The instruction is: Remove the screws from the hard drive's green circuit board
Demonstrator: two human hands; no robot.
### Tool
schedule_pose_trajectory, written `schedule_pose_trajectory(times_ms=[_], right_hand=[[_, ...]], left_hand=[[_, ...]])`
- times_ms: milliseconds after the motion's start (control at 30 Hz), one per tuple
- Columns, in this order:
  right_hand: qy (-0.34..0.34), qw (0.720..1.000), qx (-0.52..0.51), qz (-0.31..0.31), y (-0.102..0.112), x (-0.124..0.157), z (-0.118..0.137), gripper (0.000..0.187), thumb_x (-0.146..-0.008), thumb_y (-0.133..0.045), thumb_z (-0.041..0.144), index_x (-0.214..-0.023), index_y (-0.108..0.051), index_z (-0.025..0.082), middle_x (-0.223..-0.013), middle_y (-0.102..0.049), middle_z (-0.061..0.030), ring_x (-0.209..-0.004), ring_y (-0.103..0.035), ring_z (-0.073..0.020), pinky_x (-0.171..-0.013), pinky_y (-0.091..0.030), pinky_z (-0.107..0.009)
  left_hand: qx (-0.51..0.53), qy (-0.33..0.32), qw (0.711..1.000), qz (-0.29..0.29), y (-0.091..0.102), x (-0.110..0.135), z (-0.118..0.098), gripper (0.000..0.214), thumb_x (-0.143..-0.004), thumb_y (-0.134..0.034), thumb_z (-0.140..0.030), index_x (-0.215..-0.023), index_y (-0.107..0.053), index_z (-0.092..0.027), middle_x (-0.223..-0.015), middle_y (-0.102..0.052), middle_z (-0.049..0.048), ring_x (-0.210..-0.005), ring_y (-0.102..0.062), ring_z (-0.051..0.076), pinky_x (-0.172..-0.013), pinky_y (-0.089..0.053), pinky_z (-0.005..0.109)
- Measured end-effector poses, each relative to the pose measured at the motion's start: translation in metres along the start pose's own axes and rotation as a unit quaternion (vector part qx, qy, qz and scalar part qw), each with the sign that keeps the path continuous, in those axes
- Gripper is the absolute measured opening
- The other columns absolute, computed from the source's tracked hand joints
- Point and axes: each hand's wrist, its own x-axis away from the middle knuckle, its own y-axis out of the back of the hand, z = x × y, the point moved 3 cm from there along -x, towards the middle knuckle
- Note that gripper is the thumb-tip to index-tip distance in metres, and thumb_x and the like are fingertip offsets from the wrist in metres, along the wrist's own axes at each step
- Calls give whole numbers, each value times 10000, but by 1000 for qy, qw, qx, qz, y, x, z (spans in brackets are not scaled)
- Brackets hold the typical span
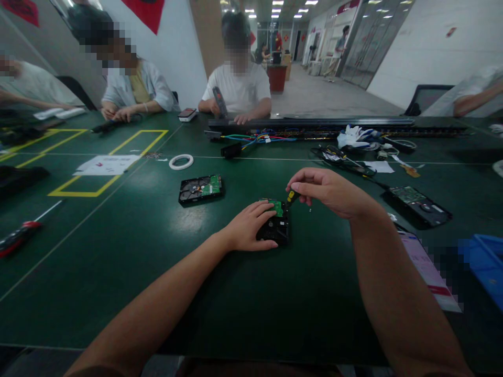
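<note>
A black hard drive with a green circuit board lies on the green table in front of me. My left hand rests on its left side, fingers wrapped over it, holding it down. Just above the drive's far right corner, my right hand pinches a small screwdriver with a yellow and black handle, its tip pointing down at the board. A tiny screw lies on the table just right of the drive.
A second hard drive lies to the left, a third to the right. A red-handled screwdriver sits far left. White tape ring, coloured cables, gloves, blue bin. Other people work along the far edge.
</note>
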Motion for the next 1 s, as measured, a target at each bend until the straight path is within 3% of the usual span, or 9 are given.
schedule_pose_trajectory(times_ms=[200, 367, 533, 667, 833, 1000], right_hand=[[-11, 1000, -12, -2, -3, -2, -3, 148, -966, -773, 388, -1030, -769, 254, -816, -695, -26, -680, -614, -173, -585, -492, -329], [6, 1000, -11, 20, -3, -3, -4, 179, -977, -738, 372, -1025, -844, 236, -892, -755, -39, -696, -611, -153, -585, -478, -299], [-7, 998, -54, 23, -4, -3, -6, 176, -913, -826, 364, -1023, -816, 226, -1057, -831, -81, -715, -583, -144, -612, -473, -296], [-2, 998, -51, 26, -3, -3, -6, 112, -917, -792, 327, -965, -798, 226, -1085, -846, -76, -712, -556, -141, -600, -450, -289], [-1, 999, -43, 25, -4, -3, -8, 162, -965, -736, 339, -1017, -833, 220, -1043, -809, -61, -719, -564, -137, -606, -453, -282], [-28, 996, -80, 30, -7, 0, -8, 217, -924, -838, 407, -1016, -793, 216, -899, -717, -33, -712, -597, -142, -617, -500, -283]], left_hand=[[-5, -1, 1000, -5, -2, -1, 1, 923, -947, -736, -790, -1621, -536, -193, -1713, -512, 214, -1649, -414, 453, -1362, -343, 689], [-13, -6, 1000, -4, -3, -1, 0, 915, -963, -716, -793, -1610, -542, -170, -1713, -510, 225, -1651, -412, 446, -1365, -344, 674], [-11, -3, 1000, 0, -3, 0, 0, 919, -958, -726, -798, -1624, -535, -196, -1724, -500, 205, -1654, -409, 443, -1367, -347, 675], [-11, -8, 1000, -3, -4, 0, 1, 921, -955, -738, -788, -1616, -540, -178, -1713, -511, 215, -1645, -420, 448, -1371, -343, 672], [-11, -10, 1000, -16, -6, 0, 1, 910, -960, -724, -792, -1610, -541, -181, -1704, -521, 215, -1642, -425, 450, -1365, -353, 675], [-10, -17, 1000, -18, -6, 1, 1, 916, -957, -738, -782, -1602, -550, -161, -1695, -529, 229, -1641, -429, 448, -1371, -349, 664]])
